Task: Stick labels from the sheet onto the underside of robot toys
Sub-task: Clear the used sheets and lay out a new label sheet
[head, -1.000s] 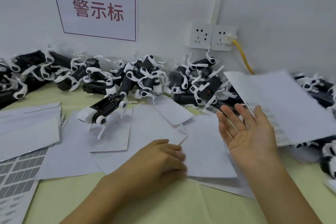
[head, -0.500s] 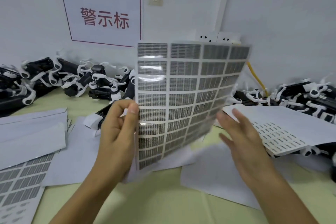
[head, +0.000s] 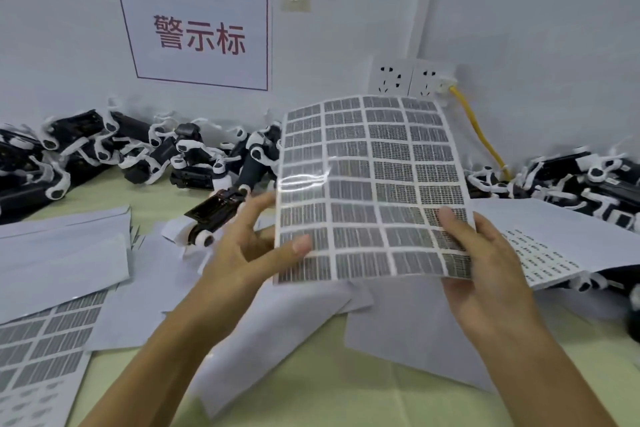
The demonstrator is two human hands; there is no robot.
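Observation:
A full label sheet (head: 374, 184) with rows of grey printed labels is held upright above the table, facing me. My right hand (head: 485, 263) grips its lower right corner, thumb on the front. My left hand (head: 252, 246) pinches its lower left edge with the thumb on the front and the fingers spread behind. One black-and-white robot toy (head: 214, 215) lies upside down on paper just left of my left hand. Piles of robot toys (head: 149, 152) line the wall at the left, and another pile of toys (head: 588, 184) sits at the right.
White backing sheets (head: 405, 326) cover the green table under my hands. A partly used label sheet (head: 45, 350) lies at the lower left, another sheet (head: 543, 253) at the right. Wall sockets (head: 408, 78) with a yellow cable (head: 481, 135) are behind; a sign (head: 197, 35) hangs on the wall.
My left hand lifted the label sheet from the table. The sheet has since come lower and to the right, and my right hand has taken hold of its lower right corner.

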